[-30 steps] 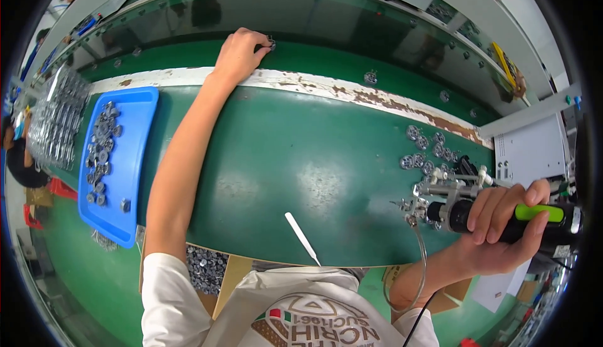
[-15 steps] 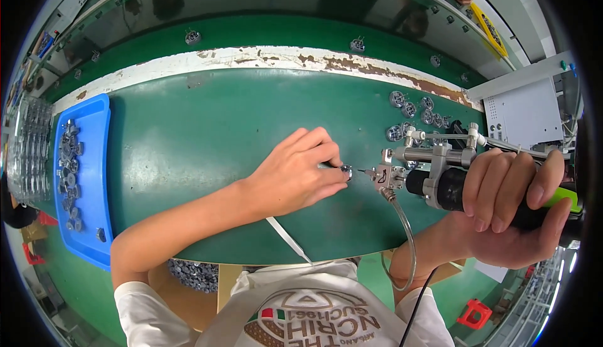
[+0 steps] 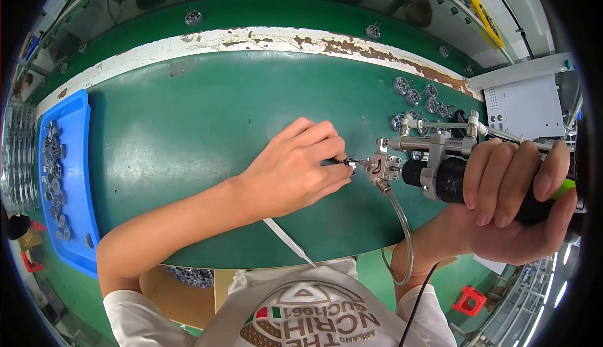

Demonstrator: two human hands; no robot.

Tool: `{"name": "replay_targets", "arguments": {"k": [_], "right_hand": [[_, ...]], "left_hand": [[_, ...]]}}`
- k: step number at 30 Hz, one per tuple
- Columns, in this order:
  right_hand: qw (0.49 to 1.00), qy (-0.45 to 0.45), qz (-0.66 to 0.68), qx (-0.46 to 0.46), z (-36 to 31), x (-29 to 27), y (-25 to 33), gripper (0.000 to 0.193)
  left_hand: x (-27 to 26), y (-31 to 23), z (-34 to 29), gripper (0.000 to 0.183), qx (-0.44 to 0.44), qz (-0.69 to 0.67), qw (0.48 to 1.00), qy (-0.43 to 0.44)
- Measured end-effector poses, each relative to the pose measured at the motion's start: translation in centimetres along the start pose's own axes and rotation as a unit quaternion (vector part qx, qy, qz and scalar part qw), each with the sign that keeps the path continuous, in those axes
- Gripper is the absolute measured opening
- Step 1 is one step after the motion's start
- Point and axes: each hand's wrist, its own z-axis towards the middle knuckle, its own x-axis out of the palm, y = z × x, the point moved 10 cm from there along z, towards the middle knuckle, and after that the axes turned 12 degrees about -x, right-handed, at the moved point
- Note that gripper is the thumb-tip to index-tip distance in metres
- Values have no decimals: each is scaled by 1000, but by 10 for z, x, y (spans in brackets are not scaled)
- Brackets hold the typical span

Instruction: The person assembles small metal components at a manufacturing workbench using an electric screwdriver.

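Near the middle of the green workbench [image 3: 169,152], my left hand [image 3: 301,168] is closed, its fingertips pinching a small round motor-like part [image 3: 350,166], mostly hidden by the fingers. My right hand [image 3: 518,202] is wrapped round a black and green power screwdriver [image 3: 449,182] with a metal head and a clear hose [image 3: 405,227]. The tool lies sideways, pointing left, and its thin tip meets the part at my left fingertips. White tweezers [image 3: 287,240] lie below my left wrist, by the bench's near edge.
At left stands a blue tray [image 3: 81,177] with several grey parts, beside stacked clear trays [image 3: 19,158]. Several round parts [image 3: 401,86] sit at the back right. Beyond the worn white ledge [image 3: 276,36], parts stand on a green strip [image 3: 282,11]. Below is a cardboard box [image 3: 169,297].
The screwdriver's tip has come left from a small gap to the part in my left hand. My left hand keeps its pinch. The whole view has shifted slightly.
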Motion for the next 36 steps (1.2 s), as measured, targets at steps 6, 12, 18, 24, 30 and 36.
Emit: {"name": "replay_targets", "arguments": {"k": [6, 12, 18, 24, 30, 36], "right_hand": [[1000, -12, 1, -5, 0, -3, -5, 28], [999, -17, 39, 13, 3, 0, -12, 28], [999, -35, 35, -19, 6, 1, 5, 24], [912, -186, -329, -160, -42, -112, 107, 25], [976, -147, 5, -159, -50, -119, 88, 32], [982, -137, -7, -127, -44, -76, 49, 31]], "left_hand": [[0, 2, 0, 14, -8, -7, 1000, 0], [0, 1, 1, 13, -15, -11, 1000, 0], [2, 3, -1, 14, -8, -10, 1000, 5], [4, 6, 4, 31, -33, 6, 999, 29], [5, 8, 3, 40, -44, 14, 999, 9], [8, 8, -1, 43, -34, 29, 999, 14]]}}
